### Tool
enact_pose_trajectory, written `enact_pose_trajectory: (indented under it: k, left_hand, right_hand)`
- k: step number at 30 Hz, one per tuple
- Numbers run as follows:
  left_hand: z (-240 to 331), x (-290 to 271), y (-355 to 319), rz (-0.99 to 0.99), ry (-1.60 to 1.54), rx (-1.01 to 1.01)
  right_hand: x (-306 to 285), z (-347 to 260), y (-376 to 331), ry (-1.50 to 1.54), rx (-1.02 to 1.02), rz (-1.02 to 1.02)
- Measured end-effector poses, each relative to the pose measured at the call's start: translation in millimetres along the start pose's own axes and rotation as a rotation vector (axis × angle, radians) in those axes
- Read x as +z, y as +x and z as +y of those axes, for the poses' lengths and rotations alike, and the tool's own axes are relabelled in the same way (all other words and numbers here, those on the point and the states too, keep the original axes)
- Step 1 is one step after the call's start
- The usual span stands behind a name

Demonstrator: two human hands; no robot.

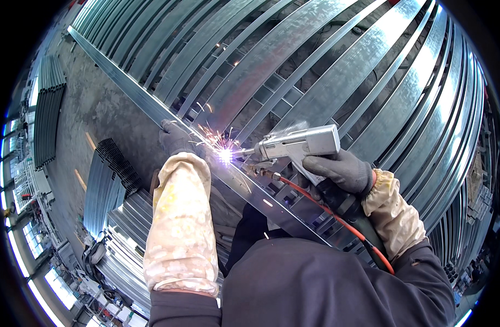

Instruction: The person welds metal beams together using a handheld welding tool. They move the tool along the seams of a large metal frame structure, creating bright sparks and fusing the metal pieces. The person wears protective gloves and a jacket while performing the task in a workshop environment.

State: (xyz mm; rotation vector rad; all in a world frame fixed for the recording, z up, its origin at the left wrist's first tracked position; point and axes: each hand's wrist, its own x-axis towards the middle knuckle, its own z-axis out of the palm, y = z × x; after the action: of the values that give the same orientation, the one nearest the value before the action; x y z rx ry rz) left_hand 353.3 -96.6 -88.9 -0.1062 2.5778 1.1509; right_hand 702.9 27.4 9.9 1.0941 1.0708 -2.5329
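Head-worn fisheye view, steeply downward, close above steel frame (271,71)

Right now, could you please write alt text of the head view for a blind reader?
A gloved right hand holds a grey welding gun whose tip throws bright sparks on a long galvanised steel bar. The gloved left hand rests on that bar, above rows of similar steel profiles.

A big metal workshop: long shiny steel bars (293,60) everywhere, more steel stacked (105,180) left, bright welding sparks (223,152) near.
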Motion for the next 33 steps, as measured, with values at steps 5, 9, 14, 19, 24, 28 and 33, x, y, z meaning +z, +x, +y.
enact_pose_trajectory:
  k: [5, 9, 14, 19, 24, 28, 33]
  left_hand:
    - [-16, 3, 14, 0.082, 0.024, 0.016]
    - [-14, 5, 9, 0.005, -0.235, -0.102]
    - [13, 0, -15, -0.032, -0.125, -0.121]
    - [-7, 0, 4, 0.068, 0.025, -0.024]
    - [2, 2, -3, 0.008, -0.053, -0.035]
    - [-14, 5, 9, 0.071, -0.023, 0.023]
    - [-17, 5, 12, 0.092, 0.002, 0.036]
  right_hand:
    - [-9, 18, 7, -0.126, -0.152, 0.063]
    - [3, -1, -3, -0.042, -0.078, -0.025]
    - [-3, 6, -2, -0.066, -0.113, -0.036]
    - [8, -5, -9, -0.011, -0.062, -0.054]
    - [-11, 29, 6, -0.3, -0.392, 0.073]
    - [-8, 17, -19, -0.075, -0.157, 0.007]
    - [-2, 12, -24, -0.038, -0.142, 0.016]
